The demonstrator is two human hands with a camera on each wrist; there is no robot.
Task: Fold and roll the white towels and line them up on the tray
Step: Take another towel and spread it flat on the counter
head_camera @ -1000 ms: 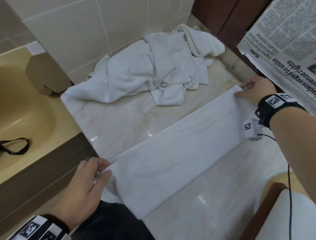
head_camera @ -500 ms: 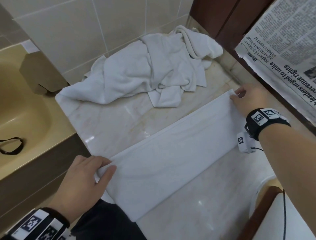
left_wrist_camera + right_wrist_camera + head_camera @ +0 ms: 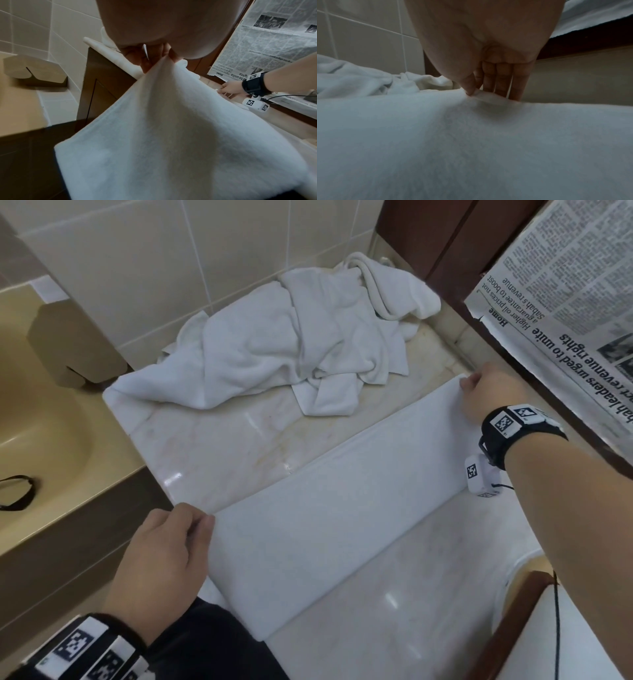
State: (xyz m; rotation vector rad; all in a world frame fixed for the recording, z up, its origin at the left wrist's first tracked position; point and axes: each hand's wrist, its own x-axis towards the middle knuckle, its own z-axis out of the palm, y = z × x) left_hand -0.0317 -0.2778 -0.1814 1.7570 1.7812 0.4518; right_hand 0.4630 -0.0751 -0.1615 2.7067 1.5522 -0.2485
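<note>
Folded towel [image 3: 329, 508] spans diagonally between grips: left hand [image 3: 161, 563] pinches near corner, right hand [image 3: 486, 395] pinches far corner.

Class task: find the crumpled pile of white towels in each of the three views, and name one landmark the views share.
Head: crumpled towel pile upper centre, against the tiled wall.
Left wrist: mostly hidden behind the left hand; only white slivers show.
Right wrist: pile at the left edge.
Shared landmark: the folded towel both hands pinch.

Head view steeply down; wrist views close along hands, all sharing folded towel [image 3: 329, 518].
</note>
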